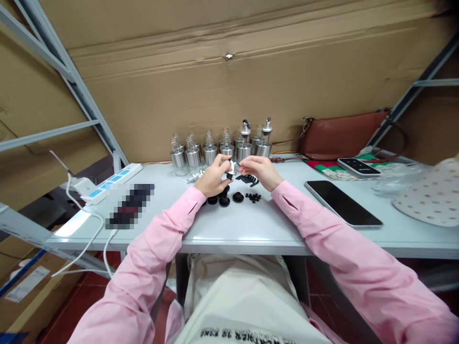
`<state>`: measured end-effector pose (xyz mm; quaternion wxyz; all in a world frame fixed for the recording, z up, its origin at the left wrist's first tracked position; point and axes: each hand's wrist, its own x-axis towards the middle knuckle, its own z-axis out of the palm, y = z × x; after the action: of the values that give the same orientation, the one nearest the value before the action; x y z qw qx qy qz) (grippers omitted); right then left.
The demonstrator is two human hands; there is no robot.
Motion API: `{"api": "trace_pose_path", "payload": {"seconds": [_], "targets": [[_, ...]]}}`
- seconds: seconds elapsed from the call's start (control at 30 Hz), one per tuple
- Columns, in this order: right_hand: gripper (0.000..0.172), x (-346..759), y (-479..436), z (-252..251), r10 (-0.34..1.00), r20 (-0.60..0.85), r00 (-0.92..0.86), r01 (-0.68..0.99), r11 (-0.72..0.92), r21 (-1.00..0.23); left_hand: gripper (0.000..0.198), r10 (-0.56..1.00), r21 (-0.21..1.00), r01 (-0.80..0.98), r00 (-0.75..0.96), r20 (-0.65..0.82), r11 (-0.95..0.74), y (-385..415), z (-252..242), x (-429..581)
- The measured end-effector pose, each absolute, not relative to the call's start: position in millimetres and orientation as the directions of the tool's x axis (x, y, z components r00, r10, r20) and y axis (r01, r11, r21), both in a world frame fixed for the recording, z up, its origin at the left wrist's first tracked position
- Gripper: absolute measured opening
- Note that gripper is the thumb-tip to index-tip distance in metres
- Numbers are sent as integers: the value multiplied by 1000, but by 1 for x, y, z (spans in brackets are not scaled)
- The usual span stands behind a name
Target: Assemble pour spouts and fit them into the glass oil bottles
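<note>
Both my hands meet above the white table [251, 224]. My left hand [212, 176] is closed around a small silver pourer spout [231, 167] with a black part under it. My right hand [260, 170] pinches at the same piece from the right, its fingers curled. Just below the hands lie several black round stoppers [224, 200] and small black bits [253, 197]. A black comb-like plastic strip [247, 179] lies under my right fingers. Behind stands a row of several glass bottles with metal collars [210, 153]; two at the right carry fitted pourers [266, 126].
A white power strip [111, 181] with cables lies at the left, next to a blurred dark object [129, 205]. A black phone [342, 203] and a second device [358, 167] lie at the right. A brown bag [340, 136] leans on the cardboard wall; a dotted hat [428, 196] sits at the far right.
</note>
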<state>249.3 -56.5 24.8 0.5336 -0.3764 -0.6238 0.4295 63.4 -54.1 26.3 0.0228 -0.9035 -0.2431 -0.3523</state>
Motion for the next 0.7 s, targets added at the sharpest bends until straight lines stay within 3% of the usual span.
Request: {"api": "trace_pose_path", "payload": {"seconds": [0.1, 0.3, 0.7], "targets": [[22, 250, -54, 23, 932, 231, -278, -128, 203, -971, 19, 399, 116, 435, 646, 651, -893, -57, 26, 67], [21, 254, -55, 21, 847, 177, -502, -191, 91, -977, 16, 373, 112, 406, 653, 659, -907, -60, 26, 69], [31, 258, -53, 19, 804, 201, -560, -161, 133, -978, 21, 332, 42, 408, 673, 661, -912, -59, 25, 67]]}}
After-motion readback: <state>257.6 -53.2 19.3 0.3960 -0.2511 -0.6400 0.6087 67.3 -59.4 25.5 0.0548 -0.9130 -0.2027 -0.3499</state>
